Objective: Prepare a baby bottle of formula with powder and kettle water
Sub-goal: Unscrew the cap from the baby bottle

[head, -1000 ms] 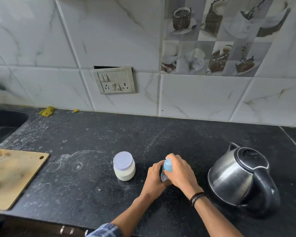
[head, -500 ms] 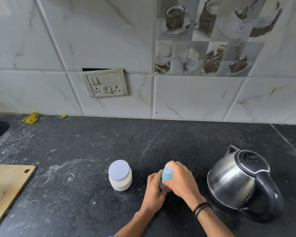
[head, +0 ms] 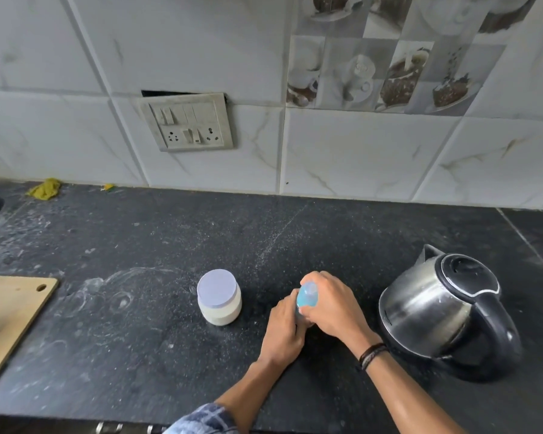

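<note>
Left hand (head: 282, 335) grips the bottle (head: 298, 313) low, right hand (head: 331, 310) curled round its blue top (head: 308, 297). Base firm on the worktop (head: 170, 245), twist the top only.

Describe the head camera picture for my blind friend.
The left hand, low, and right hand, on top, grip a blue-topped baby bottle on a black stone counter. A white lilac-lidded jar stands left, a steel kettle right.

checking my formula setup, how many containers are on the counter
3: the lidded white jar at centre, the blue-capped baby bottle between left hand and right hand, the steel kettle at right.
</note>
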